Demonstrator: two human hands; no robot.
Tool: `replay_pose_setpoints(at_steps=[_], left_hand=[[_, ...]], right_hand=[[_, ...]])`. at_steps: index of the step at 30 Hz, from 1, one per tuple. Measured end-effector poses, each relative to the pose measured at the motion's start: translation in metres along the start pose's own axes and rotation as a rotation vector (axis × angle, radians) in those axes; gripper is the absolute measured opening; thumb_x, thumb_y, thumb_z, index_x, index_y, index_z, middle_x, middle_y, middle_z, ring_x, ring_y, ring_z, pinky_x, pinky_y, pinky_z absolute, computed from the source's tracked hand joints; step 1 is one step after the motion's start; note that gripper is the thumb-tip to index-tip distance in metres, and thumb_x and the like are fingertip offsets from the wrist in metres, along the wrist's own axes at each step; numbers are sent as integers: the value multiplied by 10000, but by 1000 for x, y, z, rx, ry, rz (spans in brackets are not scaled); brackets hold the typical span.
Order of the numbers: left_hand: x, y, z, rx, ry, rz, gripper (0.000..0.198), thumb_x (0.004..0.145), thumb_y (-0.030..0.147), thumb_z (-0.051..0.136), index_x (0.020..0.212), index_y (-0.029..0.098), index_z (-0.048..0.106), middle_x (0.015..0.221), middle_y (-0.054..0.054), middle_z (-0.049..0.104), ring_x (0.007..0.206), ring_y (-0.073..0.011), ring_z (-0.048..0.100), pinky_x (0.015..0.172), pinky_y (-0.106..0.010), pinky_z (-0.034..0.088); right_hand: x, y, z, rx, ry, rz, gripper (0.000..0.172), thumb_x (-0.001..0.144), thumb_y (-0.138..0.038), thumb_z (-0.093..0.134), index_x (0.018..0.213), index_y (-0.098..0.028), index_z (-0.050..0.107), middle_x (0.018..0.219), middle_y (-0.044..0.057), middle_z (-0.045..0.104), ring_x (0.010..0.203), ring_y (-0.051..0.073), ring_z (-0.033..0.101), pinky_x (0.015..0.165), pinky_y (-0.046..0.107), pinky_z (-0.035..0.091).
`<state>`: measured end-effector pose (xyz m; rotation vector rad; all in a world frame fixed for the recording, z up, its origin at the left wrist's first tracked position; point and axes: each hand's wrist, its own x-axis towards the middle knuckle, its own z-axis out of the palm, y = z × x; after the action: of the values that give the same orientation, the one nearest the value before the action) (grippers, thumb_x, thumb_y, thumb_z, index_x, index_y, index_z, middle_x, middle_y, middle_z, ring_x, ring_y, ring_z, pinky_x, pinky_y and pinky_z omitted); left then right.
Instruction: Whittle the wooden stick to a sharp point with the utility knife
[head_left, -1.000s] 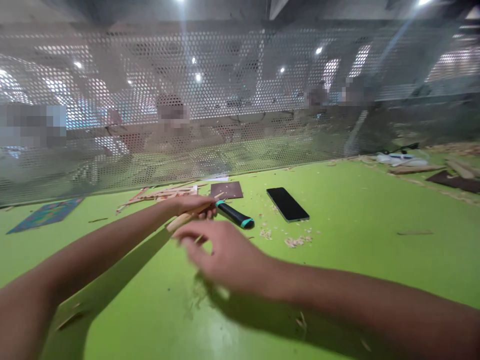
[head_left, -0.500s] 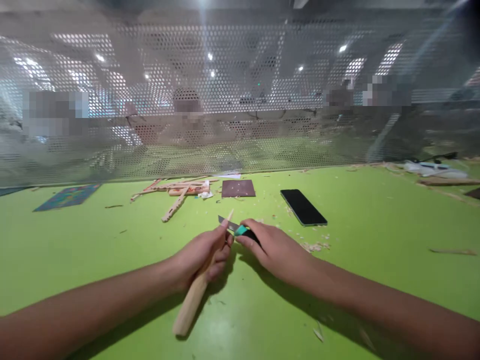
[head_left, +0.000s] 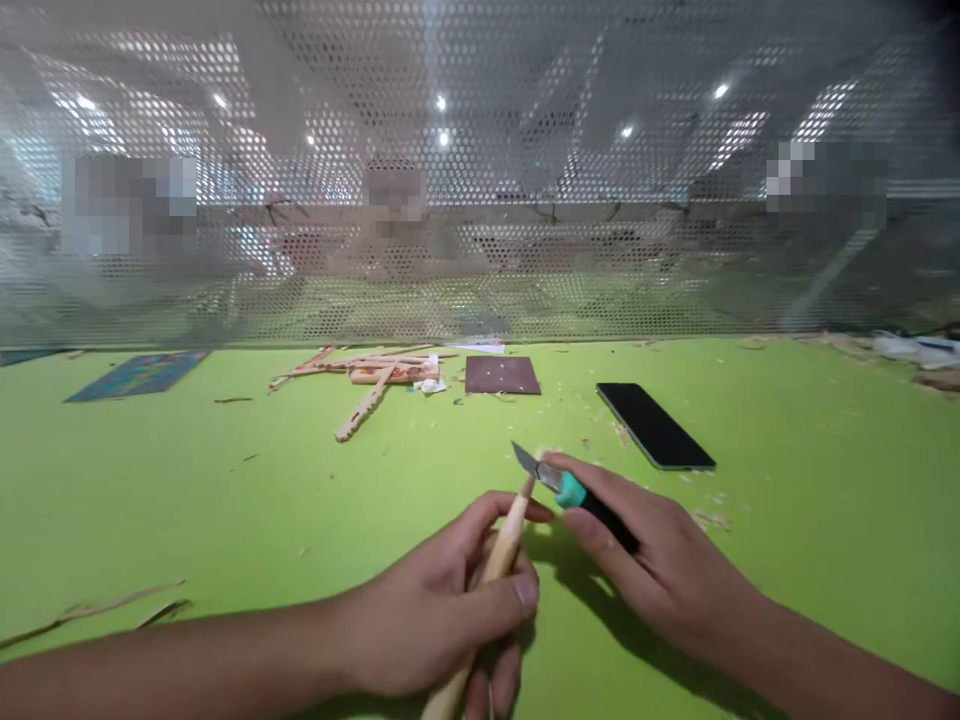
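My left hand [head_left: 457,600] is wrapped around a pale wooden stick [head_left: 504,552], thick at the near end and tapering to a narrow tip that points away from me. In my right hand [head_left: 652,560] is a utility knife [head_left: 600,515] with a black and teal handle. Its metal blade [head_left: 526,459] lies across the stick's tip, pointing up and left. The thumb and index finger of my right hand press along the handle. Part of the stick is hidden under my left fingers.
A black phone [head_left: 656,425] lies to the right, with wood shavings [head_left: 709,520] near it. Farther back are a brown square sheet [head_left: 502,375], several carved sticks [head_left: 367,405] and a patterned mat [head_left: 139,377]. A perforated screen [head_left: 480,270] spans the table's back; blurred people sit behind it.
Both hands have shifted right and nearer to me with the stick and knife. My left thumb has moved off the tip and down along the stick. The view has shifted somewhat.
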<state>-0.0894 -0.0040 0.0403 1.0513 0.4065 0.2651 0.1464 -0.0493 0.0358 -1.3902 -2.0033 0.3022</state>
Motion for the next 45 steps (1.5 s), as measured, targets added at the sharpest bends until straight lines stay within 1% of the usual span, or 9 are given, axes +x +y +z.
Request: replay_pose_setpoints(at_steps=[5,8,11,16,24,28,34,40,45], left_hand=[[10,-7,-4,-136,-20,6,386,984,486,656,1202,212,494,960,-58,689,527,-106,692,433,-156,535],[11,-8,-4,-101,25,-50,394,1012,564,569,1138,197,501,853,-49,694,487,-83,642,415,-131,498],[7,-7,-3,-50,93,-58,396,997,579,597,1057,200,500,673,44,580,439,-39,512,413,-98,438],[2,-1,0,47,123,-24,413,950,552,695,951,210,463,614,106,437,378,-2,324,352,-89,299],[3,6,3,113,121,-35,426,972,594,632,1100,210,498,584,121,400,367,-32,328,357,-138,273],[3,1,0,119,111,-35,411,980,602,613,997,204,513,596,105,395,395,-39,304,369,-162,251],[5,-5,3,12,103,-13,425,990,564,619,817,210,457,615,84,353,477,-53,277,458,-179,260],[9,-7,5,6,208,-67,509,964,666,572,760,209,476,494,75,418,389,-68,369,416,-177,338],[7,-5,0,48,197,-66,504,969,651,574,805,174,560,533,61,472,379,-69,454,409,-171,365]], right_hand=[[2,5,-2,-42,-18,-5,435,1072,-398,491,1475,-242,541,1424,99,676,1279,267,656,1035,438,546],[4,-2,-6,-53,0,41,312,1065,-399,487,1295,-240,628,1171,86,783,1014,240,758,804,348,609],[4,-7,-7,-71,-7,23,196,1050,-365,493,1054,-247,649,916,41,771,744,190,728,628,288,563],[3,-5,-8,-87,-53,-81,153,1046,-334,517,1090,-258,643,930,38,750,841,212,736,688,298,568],[6,-12,-10,35,-232,-102,206,1070,-358,491,1139,-262,660,952,44,754,805,197,722,700,293,581],[5,-16,-9,74,-299,-108,184,1070,-335,487,1095,-264,654,909,28,740,770,184,706,680,283,575],[-3,-14,-4,-38,-232,-143,212,1091,-371,458,1170,-249,612,940,31,746,781,186,722,668,293,581],[-8,-10,0,-292,-26,-227,304,1101,-409,446,1325,-228,543,1022,80,781,759,226,756,563,322,563],[-4,1,-7,-298,50,-156,313,1085,-409,474,1320,-229,576,1109,121,784,860,265,772,671,364,606]])
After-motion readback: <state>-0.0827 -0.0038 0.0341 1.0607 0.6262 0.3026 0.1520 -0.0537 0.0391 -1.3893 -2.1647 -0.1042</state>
